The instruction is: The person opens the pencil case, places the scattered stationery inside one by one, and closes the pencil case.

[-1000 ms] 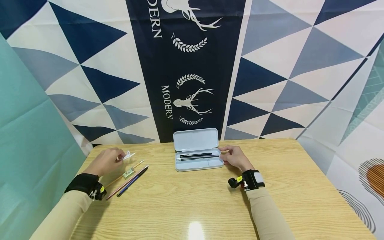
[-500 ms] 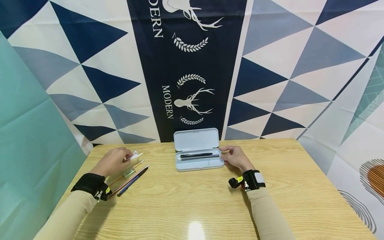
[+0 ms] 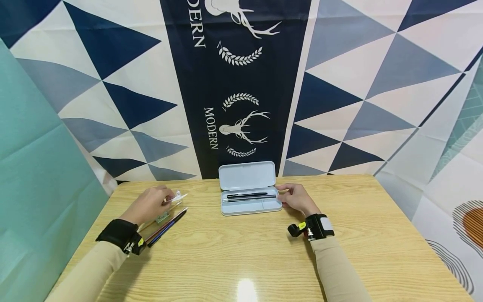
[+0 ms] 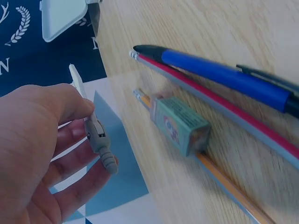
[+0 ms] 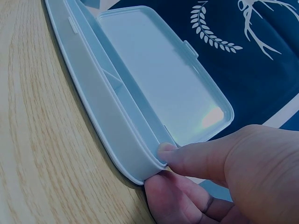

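Observation:
My left hand (image 3: 151,204) pinches a small white drawing compass (image 4: 98,137) between thumb and fingers, above the table's left side. Its ribbed grey handle points down in the left wrist view and its pale legs point up. To the right, a light-blue pencil case (image 3: 241,211) lies with its lid (image 3: 247,175) raised at the back. Inside rest a black pen (image 3: 247,194) and a dark pencil (image 3: 249,199). My right hand (image 3: 297,198) grips the case's right end, thumb (image 5: 191,161) over the rim and fingers against the outer wall.
Beneath and beside the left hand lie a blue pen (image 4: 224,74), a red-and-grey pencil (image 4: 219,105), a yellow pencil (image 4: 233,193) and a green printed eraser-like block (image 4: 180,122) over that pencil. Patterned cloth (image 3: 241,84) hangs behind the wooden table (image 3: 211,251).
My left hand has moved to the right with the compass, passing over the pencils and block. The right hand and the pencil case have stayed in place.

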